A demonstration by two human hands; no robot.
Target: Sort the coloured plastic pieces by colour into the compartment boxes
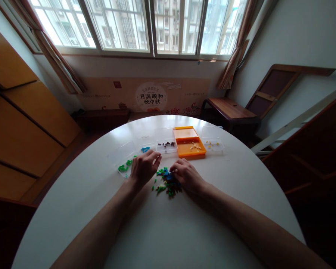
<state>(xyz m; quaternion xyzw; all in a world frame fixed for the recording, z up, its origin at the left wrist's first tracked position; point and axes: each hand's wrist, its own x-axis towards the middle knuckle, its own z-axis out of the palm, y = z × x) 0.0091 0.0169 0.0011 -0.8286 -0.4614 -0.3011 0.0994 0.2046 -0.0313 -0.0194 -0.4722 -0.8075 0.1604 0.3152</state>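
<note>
A small heap of tiny green, blue and dark pieces (165, 183) lies on the round white table (156, 231). My right hand (186, 175) rests on the right side of the heap, fingers curled down onto the pieces; what they pinch is too small to name. My left hand (144, 166) hovers left of the heap with fingers bent and pressed together, beside a clear tray holding green pieces (124, 166).
A row of small trays stands beyond the hands: one with blue pieces (145, 148), one with dark pieces (166, 145), an orange box (189, 144) with pale pieces, and a clear one with yellow pieces (212, 144). A wooden bench (229, 110) stands at the far right under the window.
</note>
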